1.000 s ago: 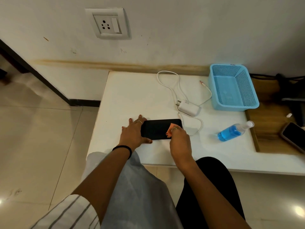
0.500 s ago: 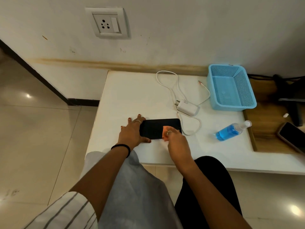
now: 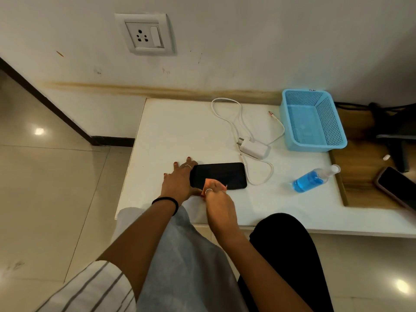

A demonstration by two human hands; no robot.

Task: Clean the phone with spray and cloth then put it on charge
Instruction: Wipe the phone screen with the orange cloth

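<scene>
A black phone [image 3: 221,174] lies flat, screen up, near the front of the white table [image 3: 180,136]. My left hand [image 3: 180,181] rests spread on the table, pressing on the phone's left end. My right hand [image 3: 217,199] pinches a small orange cloth [image 3: 208,183] against the phone's near left edge. The white charger [image 3: 254,148] lies unplugged behind the phone, and its cable [image 3: 236,118] loops across the table. A spray bottle [image 3: 313,179] of blue liquid lies on its side to the right. The wall socket [image 3: 145,33] is above the table.
A light blue mesh basket [image 3: 315,145] stands at the back right of the table. A second phone [image 3: 398,188] lies on the wooden surface at the far right. Dark cables run along the wall behind it. Tiled floor is on the left.
My right hand has slid the orange cloth leftward along the phone, from its right end to its near left part. My left hand has stayed on the phone's left end.
</scene>
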